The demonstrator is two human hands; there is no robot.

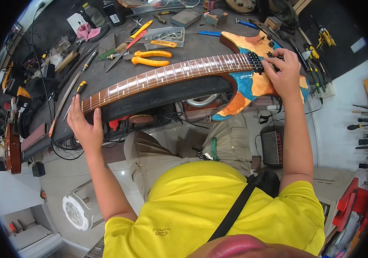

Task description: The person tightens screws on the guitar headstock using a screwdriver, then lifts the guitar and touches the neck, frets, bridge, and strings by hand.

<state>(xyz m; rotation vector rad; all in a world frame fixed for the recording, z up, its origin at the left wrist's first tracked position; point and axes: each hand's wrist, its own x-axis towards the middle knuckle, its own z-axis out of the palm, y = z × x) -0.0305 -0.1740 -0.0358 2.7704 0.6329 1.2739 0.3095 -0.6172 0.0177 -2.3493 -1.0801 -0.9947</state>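
Note:
An electric guitar (166, 74) lies across the front of the workbench, its strings facing up and its neck pointing left. The body (261, 84) is painted in blue, orange and gold patches. My left hand (86, 127) grips the far end of the neck, thumb on the near side and fingers on the far side; the neck's tip is partly hidden there. Over the bridge (256, 63) my right hand (286, 76) rests with curled fingers and thumb on the hardware, covering part of it. Close beyond my left fingertips is a yellow-and-black handle (81, 87).
Behind the neck lie yellow-handled pliers (151, 57) and a clear box (179, 38) of small metal parts. Tools and cables crowd the bench's left side. A white stool (77, 210) stands at lower left, an amplifier (272, 146) below right. Tools hang on the right wall.

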